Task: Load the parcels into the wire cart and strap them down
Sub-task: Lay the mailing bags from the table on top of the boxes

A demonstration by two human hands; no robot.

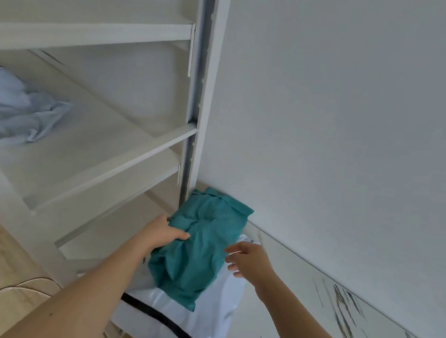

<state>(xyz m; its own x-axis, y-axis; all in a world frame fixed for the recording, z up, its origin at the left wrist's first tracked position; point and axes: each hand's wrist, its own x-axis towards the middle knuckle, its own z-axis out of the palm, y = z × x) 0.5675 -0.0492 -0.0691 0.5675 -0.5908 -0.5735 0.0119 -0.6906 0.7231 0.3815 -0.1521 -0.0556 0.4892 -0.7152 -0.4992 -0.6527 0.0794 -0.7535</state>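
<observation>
Left grip [164,234] holds one teal parcel [203,248]; right grip [248,261] hovers spread, empty; two white parcels [219,304] [17,111] nearby.

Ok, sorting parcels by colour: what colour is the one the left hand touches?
The parcel is teal green; head view.

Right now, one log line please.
left hand holds teal parcel | right hand open, beside it | teal parcel atop white parcel | cart unseen

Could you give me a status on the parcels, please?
Left hand grips teal parcel edge. Right hand open beside it. Teal parcel sits on white parcel. Cart not in view.
</observation>
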